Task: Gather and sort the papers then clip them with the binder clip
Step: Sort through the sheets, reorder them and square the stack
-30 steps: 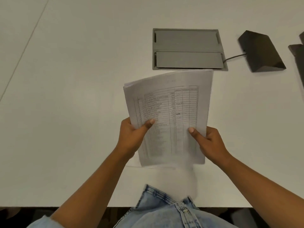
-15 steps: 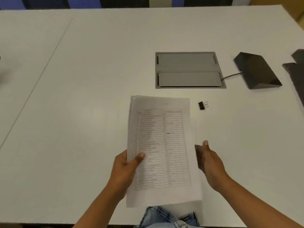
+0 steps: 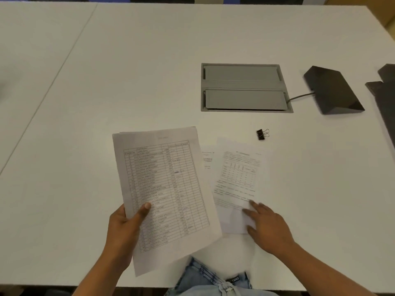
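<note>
My left hand [image 3: 124,231] grips a stack of printed papers [image 3: 164,189] by its lower left edge; the top sheet shows a ruled table and the stack is held tilted above the table. To its right a sheet of text [image 3: 237,178] lies flat on the table, with another sheet [image 3: 207,160] partly showing underneath it. My right hand [image 3: 269,227] rests flat on the lower part of that sheet, fingers spread and blurred. A small black binder clip [image 3: 261,134] lies on the table beyond the loose sheets, apart from both hands.
A grey recessed cable box [image 3: 243,87] is set into the white table [image 3: 128,82] behind the clip. A black wedge-shaped device [image 3: 333,90] with a cable sits to its right, and dark objects [image 3: 384,97] at the right edge. My jeans [image 3: 213,280] show at the near edge.
My right hand has let go of the stack and now lies on a sheet on the table to the right. My left hand alone holds the stack, shifted left. The camera has tilted up.
</note>
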### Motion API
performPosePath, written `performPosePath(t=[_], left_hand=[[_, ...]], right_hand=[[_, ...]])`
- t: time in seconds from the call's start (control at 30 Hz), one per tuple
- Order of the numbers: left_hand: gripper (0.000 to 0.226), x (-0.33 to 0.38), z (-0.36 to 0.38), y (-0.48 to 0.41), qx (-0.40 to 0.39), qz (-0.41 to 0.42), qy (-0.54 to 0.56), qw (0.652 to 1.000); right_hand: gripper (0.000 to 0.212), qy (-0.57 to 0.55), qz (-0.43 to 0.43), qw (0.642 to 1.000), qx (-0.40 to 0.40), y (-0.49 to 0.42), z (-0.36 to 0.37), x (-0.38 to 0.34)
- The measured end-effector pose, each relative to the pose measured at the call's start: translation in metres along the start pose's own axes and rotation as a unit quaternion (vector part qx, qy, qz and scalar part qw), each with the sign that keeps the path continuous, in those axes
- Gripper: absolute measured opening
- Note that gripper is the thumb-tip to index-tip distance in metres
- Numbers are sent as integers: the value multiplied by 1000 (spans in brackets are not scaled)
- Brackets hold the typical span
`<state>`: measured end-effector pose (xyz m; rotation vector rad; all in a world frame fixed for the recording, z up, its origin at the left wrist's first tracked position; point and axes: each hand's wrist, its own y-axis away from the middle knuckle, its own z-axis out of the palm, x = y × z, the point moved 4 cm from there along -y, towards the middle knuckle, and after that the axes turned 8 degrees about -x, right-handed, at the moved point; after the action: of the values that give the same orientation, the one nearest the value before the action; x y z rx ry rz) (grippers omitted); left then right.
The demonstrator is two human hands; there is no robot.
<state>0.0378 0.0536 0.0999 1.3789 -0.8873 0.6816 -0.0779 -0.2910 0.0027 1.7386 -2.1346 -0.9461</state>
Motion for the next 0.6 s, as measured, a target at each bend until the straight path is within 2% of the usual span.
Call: performPosePath(t=[0.2, 0.27, 0.3, 0.37, 0.43, 0.5, 0.6], left_hand=[[27, 1, 3, -5, -3, 5, 11, 1000], [25, 2, 5, -6, -4, 5, 13, 1000], [25, 2, 6, -6, -4, 6, 14, 1000], [25, 3, 7, -7, -4, 7, 13, 1000], [27, 3, 8, -7, -2, 6, 8, 1000], [28, 4, 9, -7, 0, 5, 6, 1000], [26, 6, 8, -7, 5, 8, 0, 1000]], right_hand=[[21, -40, 90, 987, 123, 10, -19, 41], [31, -111, 169, 969, 144, 12, -26, 52], [43, -141, 208, 956, 153, 12, -27, 59], [71, -160, 268, 940, 136, 9, -23, 68], [88, -159, 299, 935, 106, 3, -19, 71], [92, -209, 311, 921, 106, -3, -21, 71], [87, -328, 337, 876, 108, -7, -26, 73]])
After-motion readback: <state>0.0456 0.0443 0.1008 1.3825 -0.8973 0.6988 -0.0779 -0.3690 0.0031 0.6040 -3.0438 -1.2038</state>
